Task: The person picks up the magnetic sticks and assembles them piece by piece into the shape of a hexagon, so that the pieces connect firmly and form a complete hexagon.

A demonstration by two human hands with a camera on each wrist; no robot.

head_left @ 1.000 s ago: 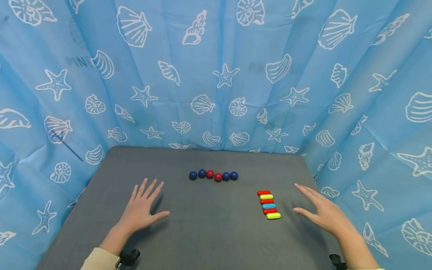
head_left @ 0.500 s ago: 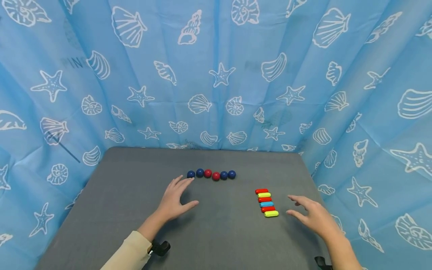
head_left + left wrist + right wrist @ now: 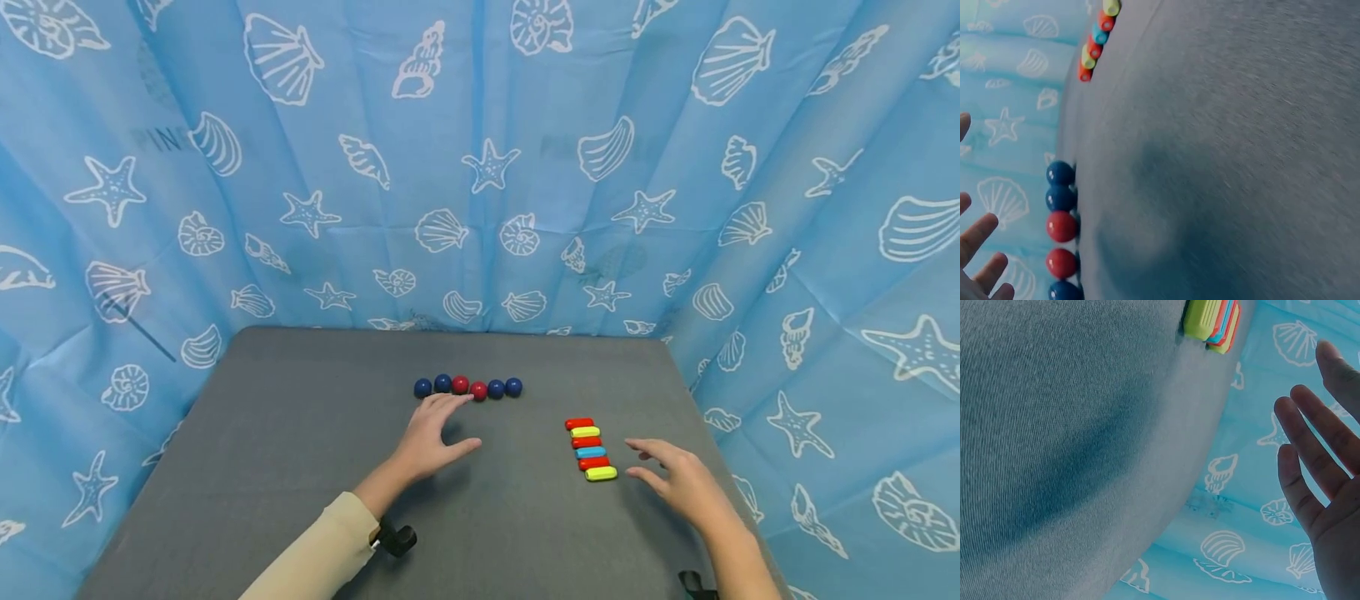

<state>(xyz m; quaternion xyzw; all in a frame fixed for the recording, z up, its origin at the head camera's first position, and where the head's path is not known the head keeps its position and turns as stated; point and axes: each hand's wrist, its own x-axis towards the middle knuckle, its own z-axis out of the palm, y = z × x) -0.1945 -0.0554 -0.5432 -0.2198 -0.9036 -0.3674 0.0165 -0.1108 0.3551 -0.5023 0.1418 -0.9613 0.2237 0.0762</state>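
Observation:
Several shiny balls, dark blue ones [image 3: 513, 387] at both ends and two red ones [image 3: 461, 385] in the middle, form a row across the table's far half. My left hand [image 3: 431, 442] hovers just in front of them, fingers spread and holding nothing. To the right, several short red, yellow and blue bar-shaped pieces [image 3: 591, 452] lie side by side in a column; the left wrist view shows small holes in the ends of these pieces [image 3: 1094, 47]. Just right of this column, my right hand [image 3: 678, 483] is raised, thumb and fingers apart, with nothing in it.
A grey cloth-covered table [image 3: 315, 392] lies beneath both hands. Blue curtain [image 3: 480, 167] with white shell and starfish prints hangs behind it and along both sides. A dark strap device [image 3: 396, 537] sits on the left wrist.
My left hand has moved right across the table, toward the front of the balls. My right hand has shifted slightly left, nearer the bar-shaped pieces. Balls and pieces keep their arrangement.

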